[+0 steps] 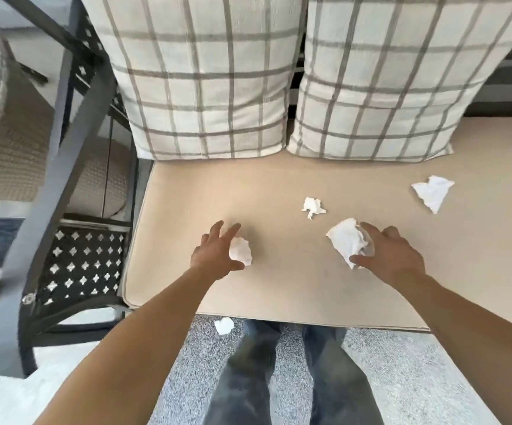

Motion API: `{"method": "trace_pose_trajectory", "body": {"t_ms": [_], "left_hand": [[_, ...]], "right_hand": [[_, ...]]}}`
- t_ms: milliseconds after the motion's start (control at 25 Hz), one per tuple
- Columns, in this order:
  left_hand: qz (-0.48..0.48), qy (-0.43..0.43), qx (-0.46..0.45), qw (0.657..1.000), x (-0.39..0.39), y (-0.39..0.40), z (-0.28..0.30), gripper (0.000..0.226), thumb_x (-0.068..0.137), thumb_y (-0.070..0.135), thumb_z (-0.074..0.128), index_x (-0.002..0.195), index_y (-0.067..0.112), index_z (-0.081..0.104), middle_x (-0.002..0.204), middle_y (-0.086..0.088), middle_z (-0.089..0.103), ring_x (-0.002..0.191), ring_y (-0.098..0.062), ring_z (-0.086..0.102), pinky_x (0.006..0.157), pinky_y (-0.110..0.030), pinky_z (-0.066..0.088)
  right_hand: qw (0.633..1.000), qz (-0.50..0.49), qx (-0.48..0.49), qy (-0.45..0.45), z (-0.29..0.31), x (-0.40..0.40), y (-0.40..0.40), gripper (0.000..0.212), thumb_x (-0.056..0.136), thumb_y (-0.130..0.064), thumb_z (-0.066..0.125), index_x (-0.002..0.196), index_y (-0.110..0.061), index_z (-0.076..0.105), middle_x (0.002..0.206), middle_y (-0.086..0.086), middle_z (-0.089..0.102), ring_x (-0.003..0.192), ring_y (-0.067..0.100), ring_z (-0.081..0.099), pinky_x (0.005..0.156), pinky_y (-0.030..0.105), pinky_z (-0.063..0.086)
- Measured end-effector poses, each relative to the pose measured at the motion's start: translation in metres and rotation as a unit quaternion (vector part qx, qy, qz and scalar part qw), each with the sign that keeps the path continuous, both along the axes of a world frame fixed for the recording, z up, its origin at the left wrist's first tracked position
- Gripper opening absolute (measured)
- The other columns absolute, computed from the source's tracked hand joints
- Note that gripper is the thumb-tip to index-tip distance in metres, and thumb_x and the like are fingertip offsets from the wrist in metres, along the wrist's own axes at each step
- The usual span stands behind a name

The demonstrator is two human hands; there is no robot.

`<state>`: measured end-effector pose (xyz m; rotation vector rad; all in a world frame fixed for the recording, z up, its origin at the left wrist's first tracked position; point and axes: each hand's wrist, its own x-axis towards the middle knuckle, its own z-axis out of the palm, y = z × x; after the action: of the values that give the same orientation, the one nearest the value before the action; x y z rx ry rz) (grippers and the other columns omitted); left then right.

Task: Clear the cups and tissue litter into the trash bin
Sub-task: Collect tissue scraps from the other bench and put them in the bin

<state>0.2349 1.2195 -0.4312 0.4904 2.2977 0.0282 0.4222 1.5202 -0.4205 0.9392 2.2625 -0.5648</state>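
Observation:
Several crumpled white tissues lie on a beige seat cushion [279, 289]. My left hand [215, 256] reaches over a small tissue wad [242, 251]; its fingers are spread above the wad and the thumb touches the wad's near edge. My right hand [389, 256] holds a larger crumpled tissue [345, 240] between thumb and fingers, and something clear and blurred shows behind that tissue. Two more tissues lie loose: a small tissue [313, 207] in the middle and a flatter tissue [432, 191] at the right. A tissue scrap [224, 326] lies on the floor by the cushion's front edge. No bin is in view.
Two plaid pillows [205, 87] [380, 87] lean against the back of the seat. A black metal frame [49, 210] with a lattice side panel stands at the left. My legs [291, 378] stand on grey speckled carpet in front of the seat.

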Motion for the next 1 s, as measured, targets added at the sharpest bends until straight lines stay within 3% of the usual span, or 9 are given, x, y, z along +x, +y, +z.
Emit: {"method": "trace_pose_trajectory", "body": {"t_ms": [160, 240, 320, 440, 520, 720, 880, 1000], "left_hand": [[0.026, 0.031, 0.012, 0.999, 0.01, -0.001, -0.016, 0.05, 0.084, 0.029, 0.072, 0.128, 0.037, 0.051, 0.133, 0.002, 0.039, 0.113, -0.022, 0.049, 0.079, -0.041, 0.051], [0.034, 0.039, 0.039, 0.998, 0.011, 0.004, -0.018, 0.031, 0.089, 0.023, 0.063, 0.118, 0.033, 0.058, 0.121, 0.002, 0.046, 0.096, -0.022, 0.058, 0.07, -0.035, 0.049], [0.036, 0.032, 0.049, 0.998, 0.009, 0.012, -0.016, 0.022, 0.092, 0.022, 0.059, 0.111, 0.031, 0.064, 0.111, 0.002, 0.053, 0.09, -0.024, 0.061, 0.067, -0.03, 0.044], [0.015, 0.03, 0.025, 0.999, 0.003, 0.035, -0.004, 0.019, 0.09, 0.026, 0.055, 0.102, 0.033, 0.069, 0.101, 0.006, 0.06, 0.092, -0.021, 0.061, 0.066, -0.029, 0.04], [0.017, 0.028, 0.034, 0.999, 0.0, 0.058, 0.006, 0.02, 0.09, 0.026, 0.053, 0.097, 0.033, 0.07, 0.099, 0.008, 0.06, 0.09, -0.018, 0.06, 0.066, -0.029, 0.04], [-0.035, 0.032, 0.094, 0.994, -0.003, 0.141, 0.02, 0.018, 0.09, 0.024, 0.056, 0.099, 0.028, 0.071, 0.107, 0.005, 0.059, 0.096, -0.018, 0.058, 0.069, -0.03, 0.043], [-0.083, -0.002, 0.073, 0.994, -0.003, 0.193, 0.006, 0.017, 0.086, 0.028, 0.066, 0.102, 0.029, 0.071, 0.133, 0.007, 0.047, 0.115, -0.018, 0.05, 0.08, -0.035, 0.047], [-0.101, -0.018, 0.03, 0.994, -0.003, 0.216, -0.012, 0.018, 0.085, 0.025, 0.064, 0.099, 0.033, 0.071, 0.147, 0.012, 0.033, 0.124, -0.016, 0.044, 0.085, -0.035, 0.045]], "right_hand": [[0.999, 0.029, -0.024, 0.002, -0.02, -0.017, 0.004, 0.068, 0.085, -0.046, 0.065, 0.144, -0.042, 0.031, 0.127, 0.002, 0.04, 0.11, 0.026, 0.05, 0.086, 0.039, 0.048], [0.999, 0.039, -0.029, 0.008, -0.029, -0.016, 0.001, 0.052, 0.088, -0.039, 0.063, 0.136, -0.04, 0.043, 0.126, -0.001, 0.043, 0.107, 0.023, 0.052, 0.083, 0.036, 0.048], [0.999, 0.034, -0.015, 0.039, -0.037, -0.016, -0.002, 0.035, 0.091, -0.031, 0.059, 0.125, -0.035, 0.053, 0.121, -0.003, 0.049, 0.099, 0.021, 0.057, 0.074, 0.03, 0.046], [0.996, -0.026, -0.054, 0.061, -0.029, -0.021, -0.003, 0.015, 0.09, -0.018, 0.055, 0.091, -0.03, 0.063, 0.09, -0.003, 0.064, 0.072, 0.016, 0.06, 0.058, 0.017, 0.039], [0.993, -0.06, -0.082, 0.061, -0.021, -0.021, 0.002, 0.025, 0.086, -0.015, 0.053, 0.068, -0.032, 0.058, 0.068, -0.009, 0.059, 0.056, 0.009, 0.053, 0.048, 0.012, 0.036], [0.991, -0.096, -0.05, 0.073, -0.01, -0.001, 0.053, 0.022, 0.09, -0.022, 0.055, 0.072, -0.033, 0.06, 0.099, -0.005, 0.06, 0.093, 0.019, 0.06, 0.072, 0.033, 0.048], [0.989, -0.105, 0.009, 0.106, 0.001, 0.022, 0.105, 0.01, 0.086, -0.024, 0.064, 0.078, -0.029, 0.068, 0.131, -0.01, 0.044, 0.112, 0.017, 0.046, 0.07, 0.031, 0.041], [0.987, -0.113, 0.028, 0.107, -0.003, 0.028, 0.139, 0.005, 0.083, -0.026, 0.066, 0.08, -0.029, 0.069, 0.147, -0.01, 0.033, 0.119, 0.021, 0.039, 0.08, 0.034, 0.043]]}}
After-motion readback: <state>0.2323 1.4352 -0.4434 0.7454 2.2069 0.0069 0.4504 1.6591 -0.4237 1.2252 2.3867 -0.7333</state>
